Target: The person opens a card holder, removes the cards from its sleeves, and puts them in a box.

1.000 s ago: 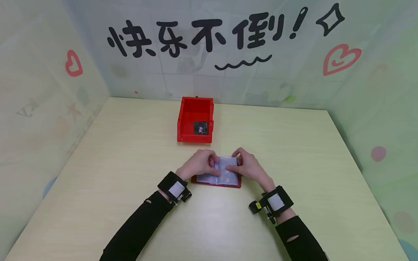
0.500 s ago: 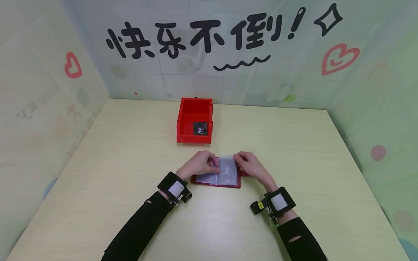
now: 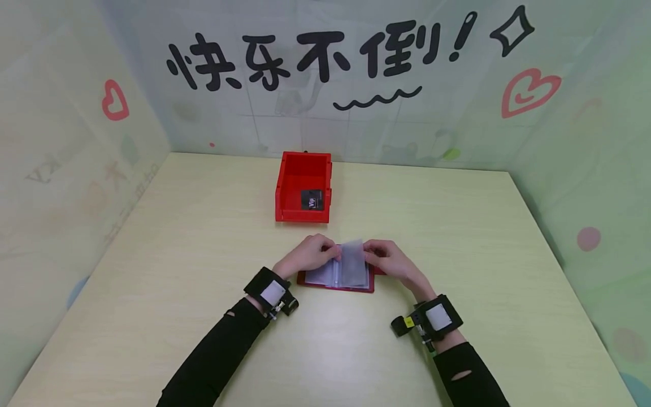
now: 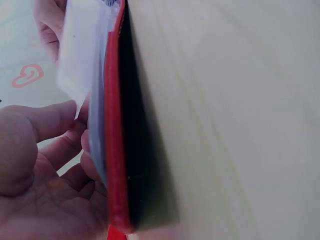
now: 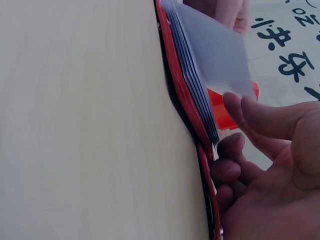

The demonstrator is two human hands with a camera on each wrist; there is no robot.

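A red card holder (image 3: 370,288) lies spread on the table, its clear plastic sleeves (image 3: 320,277) facing up. One sleeve page (image 3: 352,265) stands raised at a slant over the right half. My left hand (image 3: 309,254) holds the left half, with curled fingers (image 4: 87,142) against the sleeves and the thumb close to the index finger near the fold. My right hand (image 3: 394,261) pinches the raised page by its right edge, thumb and index fingertips (image 5: 247,107) right at the corner. Its other fingers bend beside the stacked sleeves (image 5: 200,95). A red strap (image 3: 380,271) sticks out on the right.
Behind the card holder is a red plastic bin (image 3: 303,217) with a black card marked Vip (image 3: 312,199) inside. The pale wooden table (image 3: 203,226) reaches back to printed wall sheets (image 3: 274,127). Both wrists wear cameras.
The right thumb has come off the face of the sleeves, and the right-hand page has lifted and tilted left. The left fingertips have drawn together near the fold.
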